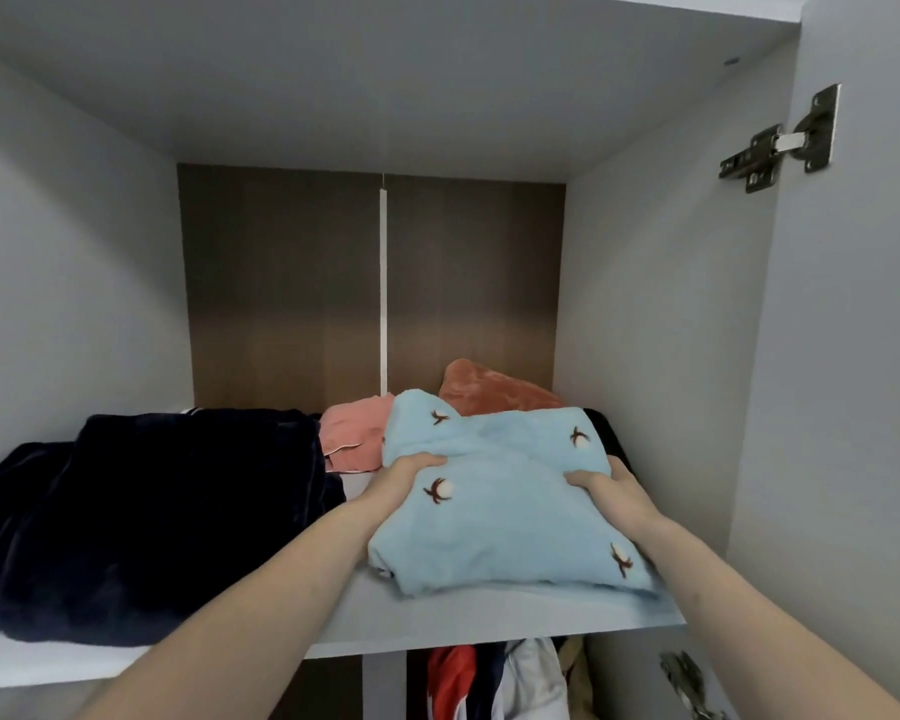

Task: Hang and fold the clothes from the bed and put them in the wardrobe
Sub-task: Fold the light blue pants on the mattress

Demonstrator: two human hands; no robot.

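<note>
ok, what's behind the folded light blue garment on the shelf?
Behind the light blue garment: a rust-orange plush item and a pink garment. A dark item shows at its right edge; the rest is covered.

Dim, flat grey light, soft sheen on the brown back panel [292, 283], wide-angle bending at edges, slightly soft focus

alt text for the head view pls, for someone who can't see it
Both hands, left hand and right hand, hold a folded light blue garment on a grey wardrobe shelf. A dark navy garment lies left, pink and rust ones behind.
</note>
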